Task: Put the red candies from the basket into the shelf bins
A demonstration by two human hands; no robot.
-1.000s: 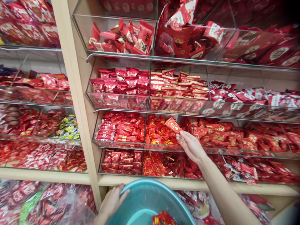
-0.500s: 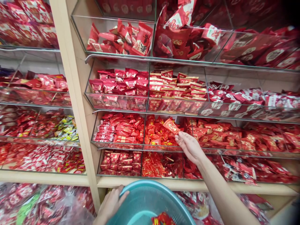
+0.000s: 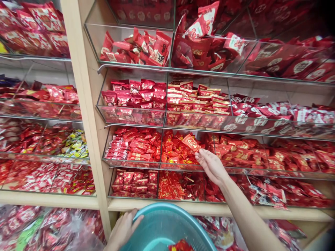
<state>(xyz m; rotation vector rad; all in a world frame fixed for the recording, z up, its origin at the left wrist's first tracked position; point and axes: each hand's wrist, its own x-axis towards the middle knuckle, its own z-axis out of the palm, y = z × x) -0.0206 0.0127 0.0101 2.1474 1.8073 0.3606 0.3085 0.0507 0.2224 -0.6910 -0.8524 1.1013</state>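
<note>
My right hand (image 3: pixel 210 165) pinches a red candy packet (image 3: pixel 190 142) with gold lettering by its lower right corner. The packet is tilted, held in front of a bin of loose red candies (image 3: pixel 172 150) on the second shelf from the bottom. At the bottom of the view, my left hand (image 3: pixel 124 226) grips the left rim of a teal plastic basket (image 3: pixel 167 209), thumb over the edge. Several red wrapped candies (image 3: pixel 181 245) lie inside the basket, partly cut off by the frame.
Clear-fronted bins (image 3: pixel 131 116) of red-wrapped sweets fill the shelves ahead. A wooden post (image 3: pixel 86 104) parts them from the left shelves, where yellow-green packets (image 3: pixel 75 144) show. Clear plastic bags of packets (image 3: pixel 60 226) lie under the wooden ledge (image 3: pixel 47 199).
The view has shifted slightly, with the shelves sitting a little lower. My right hand still holds the packet near the same bin, and my left hand stays on the basket rim.
</note>
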